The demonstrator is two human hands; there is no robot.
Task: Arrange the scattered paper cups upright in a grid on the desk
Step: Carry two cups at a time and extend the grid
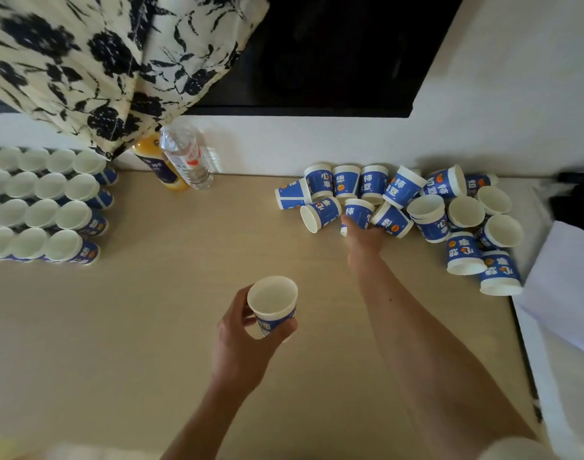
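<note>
— What is the left hand (247, 330) doing?

— It is gripping an upright cup (273, 303), thumb and fingers curling round the blue wall, the white mouth facing up. I cannot tell whether its base is touching the tabletop (134, 343).

— And the right hand (363, 239)?

— It is reaching well ahead of the left hand, and its fingers are closing round a near cup (358, 210) whose rim is pointing away from the hand.

— Where is the scattered pile (426, 214) lying?

— It is spreading beyond the right hand and off to its right. Some cups are lying on their sides, some are showing open mouths, and two are sitting mouth-down.

— And the cup grid (41, 204)?

— It is standing well to the left of the left hand and farther off, in touching rows, mouths up. A water bottle (187, 157) and a juice bottle (159, 171) are standing between the cup grid and the right hand.
</note>
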